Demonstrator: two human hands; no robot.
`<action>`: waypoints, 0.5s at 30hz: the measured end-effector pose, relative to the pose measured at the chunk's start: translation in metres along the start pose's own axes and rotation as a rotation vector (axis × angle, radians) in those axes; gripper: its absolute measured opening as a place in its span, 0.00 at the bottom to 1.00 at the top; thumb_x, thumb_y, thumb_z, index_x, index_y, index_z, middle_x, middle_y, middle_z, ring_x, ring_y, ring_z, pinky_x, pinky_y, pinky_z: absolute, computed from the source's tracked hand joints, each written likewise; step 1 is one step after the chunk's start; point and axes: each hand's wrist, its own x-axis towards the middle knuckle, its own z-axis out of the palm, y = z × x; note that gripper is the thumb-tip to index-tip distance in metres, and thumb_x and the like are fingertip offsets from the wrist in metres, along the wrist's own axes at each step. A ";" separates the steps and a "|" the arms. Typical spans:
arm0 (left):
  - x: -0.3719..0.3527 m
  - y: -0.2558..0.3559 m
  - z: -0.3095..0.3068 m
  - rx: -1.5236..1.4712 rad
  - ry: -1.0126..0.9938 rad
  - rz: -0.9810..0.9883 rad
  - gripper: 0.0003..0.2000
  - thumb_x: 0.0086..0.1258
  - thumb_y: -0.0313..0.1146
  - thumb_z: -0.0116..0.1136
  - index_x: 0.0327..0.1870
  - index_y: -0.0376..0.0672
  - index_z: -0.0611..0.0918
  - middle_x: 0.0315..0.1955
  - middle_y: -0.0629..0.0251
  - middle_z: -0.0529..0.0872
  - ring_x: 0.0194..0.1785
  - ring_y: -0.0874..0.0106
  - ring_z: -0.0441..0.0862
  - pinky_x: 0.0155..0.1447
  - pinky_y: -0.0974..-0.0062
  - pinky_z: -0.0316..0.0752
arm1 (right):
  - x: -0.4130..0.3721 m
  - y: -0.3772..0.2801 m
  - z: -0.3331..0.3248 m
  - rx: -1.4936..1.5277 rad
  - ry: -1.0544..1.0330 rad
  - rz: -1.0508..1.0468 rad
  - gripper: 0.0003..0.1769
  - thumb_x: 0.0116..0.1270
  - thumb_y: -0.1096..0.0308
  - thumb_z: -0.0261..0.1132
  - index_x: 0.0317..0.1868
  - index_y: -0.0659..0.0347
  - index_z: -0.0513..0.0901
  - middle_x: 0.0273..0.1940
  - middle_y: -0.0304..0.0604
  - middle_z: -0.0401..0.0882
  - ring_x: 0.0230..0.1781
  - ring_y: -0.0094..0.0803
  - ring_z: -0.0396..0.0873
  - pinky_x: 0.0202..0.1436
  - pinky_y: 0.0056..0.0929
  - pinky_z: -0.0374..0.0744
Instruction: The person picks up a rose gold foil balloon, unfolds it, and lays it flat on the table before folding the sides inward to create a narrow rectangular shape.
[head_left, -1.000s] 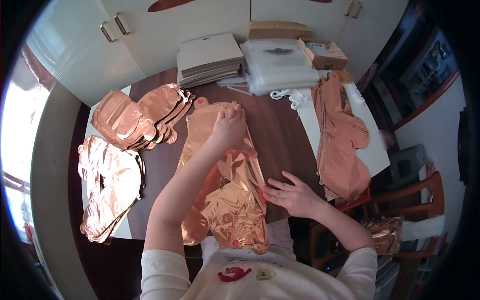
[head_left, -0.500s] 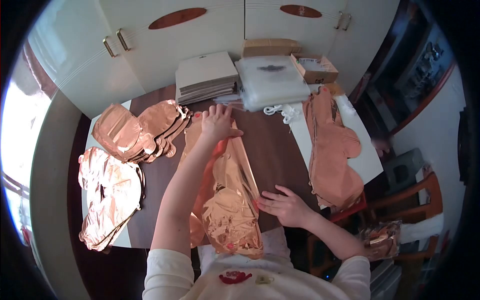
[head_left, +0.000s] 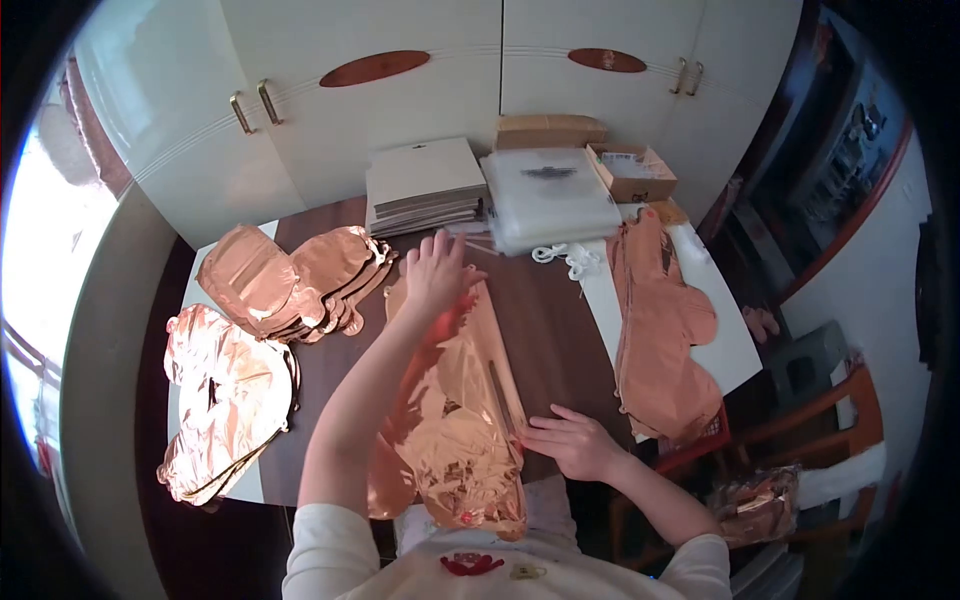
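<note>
A crinkled rose-gold foil sheet [head_left: 465, 430] lies lengthwise on the brown tabletop, its near end at the table's front edge. My left hand [head_left: 438, 275] rests with spread fingers on the foil's far end. Along the foil's right edge, the fingertips of my right hand [head_left: 575, 442] touch the lower part, fingers apart and palm down. The foil's right side is folded into a narrow strip. Part of the far end is hidden beneath my left hand and forearm.
Foil stacks lie at the back left [head_left: 290, 280], front left [head_left: 225, 400] and right [head_left: 660, 340]. Behind are stacked cards [head_left: 425, 180], clear plastic bags [head_left: 550, 200], a small box [head_left: 635, 180] and white cord [head_left: 570, 258]. A wooden chair [head_left: 850, 410] stands at the right.
The view has tilted, so the table sits lower in it. Both hands remain on the foil in much the same places, and its right edge looks more folded over.
</note>
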 end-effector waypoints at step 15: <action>-0.205 -0.047 -0.138 -0.166 -0.568 0.163 0.42 0.56 0.58 0.63 0.66 0.38 0.67 0.66 0.54 0.67 0.71 0.59 0.62 0.72 0.50 0.55 | 0.077 0.042 0.020 -0.101 0.021 0.205 0.35 0.71 0.53 0.53 0.67 0.73 0.62 0.69 0.61 0.59 0.72 0.47 0.58 0.75 0.45 0.55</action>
